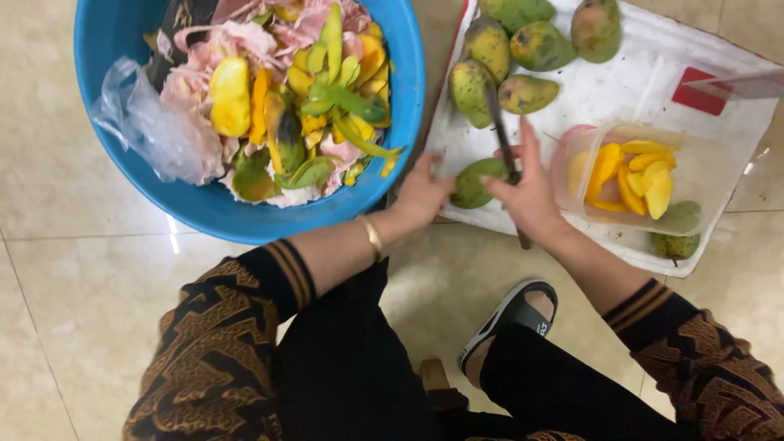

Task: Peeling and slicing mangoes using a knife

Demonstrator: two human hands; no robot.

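From the head camera, looking straight down, the person sits low over a pale tiled floor [73,269], dark patterned sleeves reaching up toward the middle of the frame.

Just right of centre lies a green mango [474,181] on the near edge of a white sheet [621,90] spread over the floor. The left hand [420,194] comes in from the lower left, a gold bangle [373,237] on the wrist, and its fingers are curled against the left side of that mango, steadying it. The right hand [531,196] is closed around the handle of a knife [500,131]; the dark blade runs up and away from the hand, over the mango's right side, toward the other fruit.

Further up the sheet, at the top centre and top right, sits a loose group of whole mangoes [523,49], green with yellow and brown patches. Right of the hands stands a clear plastic tub [572,163] holding yellow mango slices [633,175], with two more green mangoes just beside its lower right corner.

The upper left is filled by a big blue basin [114,49] heaped with green and yellow peelings [327,98], pinkish scraps and a crumpled clear plastic bag [151,131].

At the bottom centre, a foot in a black sandal [510,314] rests on the tiles.
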